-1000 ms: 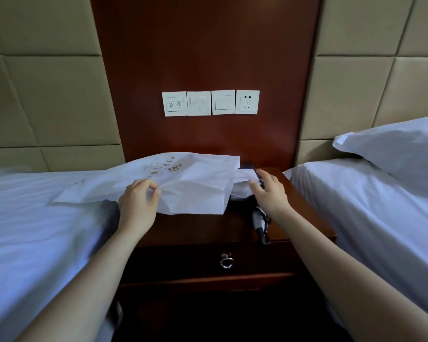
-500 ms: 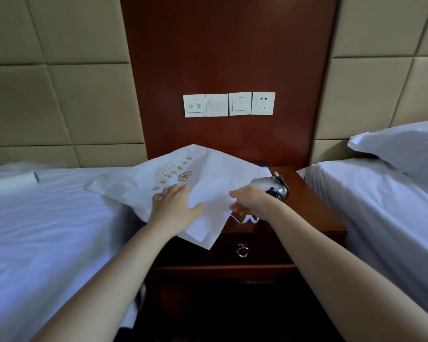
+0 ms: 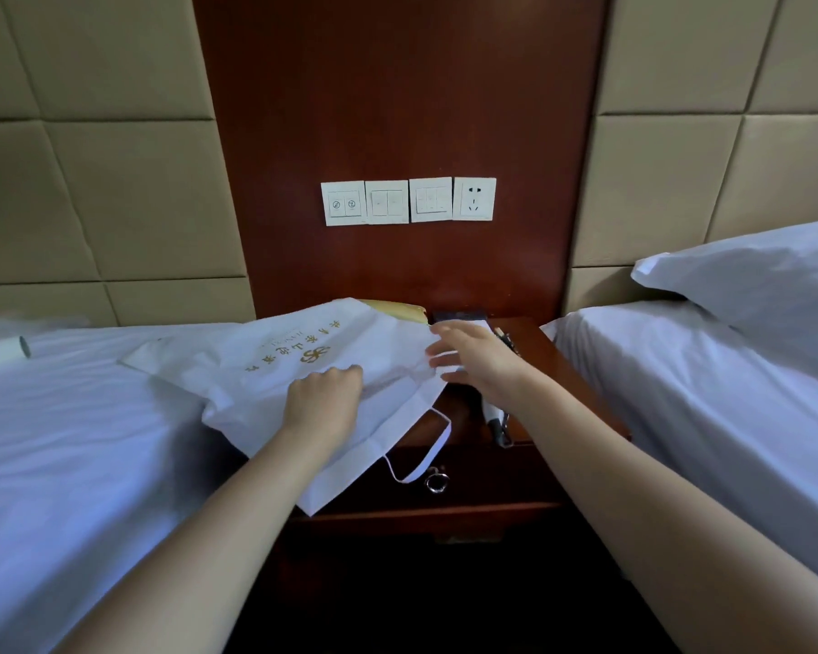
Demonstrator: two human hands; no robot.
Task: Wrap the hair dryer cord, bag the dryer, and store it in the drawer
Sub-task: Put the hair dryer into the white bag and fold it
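Note:
A white cloth bag (image 3: 275, 370) with gold print lies flat across the left bed's edge and the nightstand (image 3: 563, 370). Its drawstring loop (image 3: 421, 460) hangs over the drawer front (image 3: 492, 474). My left hand (image 3: 324, 401) grips the bag's fabric near its open end. At the bag's right edge, my right hand (image 3: 478, 361) reaches with fingers spread and touches the fabric. The hair dryer (image 3: 497, 420) lies on the nightstand under my right wrist, mostly hidden; only its pale handle end and dark cord show.
The drawer has a metal ring pull (image 3: 436, 480) and is closed. A dark flat object (image 3: 459, 316) and a pen (image 3: 505, 339) sit at the nightstand's back. Beds flank it, with a pillow (image 3: 752, 276) on the right and a white roll (image 3: 1, 354) on the left. Wall switches (image 3: 409, 200) sit above.
My right hand let go near the dryer and moved up to the bag's right edge with fingers spread. The bag slid forward and its drawstring now hangs over the drawer.

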